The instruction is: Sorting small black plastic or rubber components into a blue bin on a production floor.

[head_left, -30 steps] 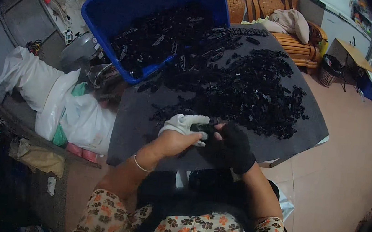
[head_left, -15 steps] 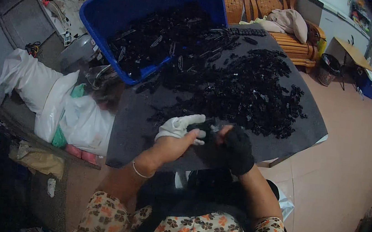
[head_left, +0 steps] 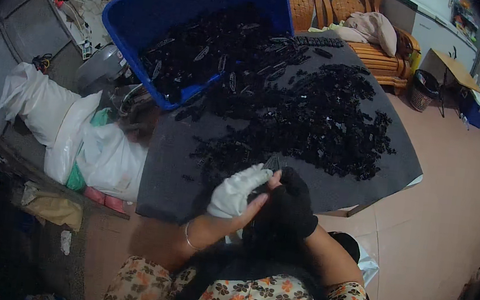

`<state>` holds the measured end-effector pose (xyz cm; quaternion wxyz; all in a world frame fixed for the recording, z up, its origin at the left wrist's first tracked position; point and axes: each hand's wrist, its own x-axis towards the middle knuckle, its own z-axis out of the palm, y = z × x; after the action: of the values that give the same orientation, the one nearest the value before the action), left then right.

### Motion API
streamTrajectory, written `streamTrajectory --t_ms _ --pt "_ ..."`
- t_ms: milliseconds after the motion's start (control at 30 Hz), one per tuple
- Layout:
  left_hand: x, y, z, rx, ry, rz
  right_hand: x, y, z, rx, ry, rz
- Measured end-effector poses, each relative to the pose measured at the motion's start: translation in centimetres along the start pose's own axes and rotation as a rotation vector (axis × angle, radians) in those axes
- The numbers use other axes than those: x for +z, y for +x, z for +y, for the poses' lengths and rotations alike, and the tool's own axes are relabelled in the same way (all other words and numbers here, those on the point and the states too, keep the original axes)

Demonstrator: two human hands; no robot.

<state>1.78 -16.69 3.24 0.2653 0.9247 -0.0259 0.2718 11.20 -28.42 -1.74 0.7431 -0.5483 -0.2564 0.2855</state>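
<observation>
The person's hands are together just off the near edge of the dark surface (head_left: 166, 171). The left hand (head_left: 236, 192), in a white glove, has its fingers curled toward the right hand (head_left: 292, 202), which wears a black glove. Between them, at the fingertips, sits a small black part (head_left: 272, 164); both hands appear closed on it, though the black glove against the black part makes the right hand's grip hard to read.

Compared with a second ago, the hands have come slightly nearer the body and lifted a little clear of the pile (head_left: 314, 120), and the left fingers have turned more over the part. Half a second ago the hands looked much the same, so the change is small: a shift of grip rather than a reach. That suggests the person is working the one part in hand, not yet picking another.

The pile of similar black parts lies spread over the surface, well beyond the hands, and runs up into a tipped blue bin (head_left: 179, 7) whose contents spill out. The pile and bin look unchanged. White sacks (head_left: 75, 137) lie on the floor to the left, and a wooden bench (head_left: 351, 8) stands beyond the surface.
</observation>
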Motion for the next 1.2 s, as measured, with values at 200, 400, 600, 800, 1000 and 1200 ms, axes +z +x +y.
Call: streamTrajectory --t_ms 200,400,600,800,1000,1200 --pt "-1.2 -0.8 0.2 -0.36 -0.359 -0.072 -1.2 0.4 -0.1 -0.48 -0.491 0.004" --pt "-2.6 -3.4 1.0 -0.312 -0.349 -0.192 -1.2 -0.8 -3.1 -0.206 -0.605 -0.418" --pt "-7.6 -5.8 -2.0 -0.26 0.199 -0.183 -0.6 -2.1 -1.4 -0.36 -0.884 -0.557" --pt "-5.2 -5.0 -4.7 -0.538 0.498 -0.292 0.1 0.3 -1.6 -0.453 -1.198 -0.165" --pt "-0.2 0.1 -5.8 -0.225 0.309 -0.261 -1.4 2.5 -0.2 -0.486 -1.273 -0.105" --pt "0.4 7.0 -8.6 -0.202 0.368 0.015 -4.1 3.4 -0.3 -0.534 -1.224 -0.07"
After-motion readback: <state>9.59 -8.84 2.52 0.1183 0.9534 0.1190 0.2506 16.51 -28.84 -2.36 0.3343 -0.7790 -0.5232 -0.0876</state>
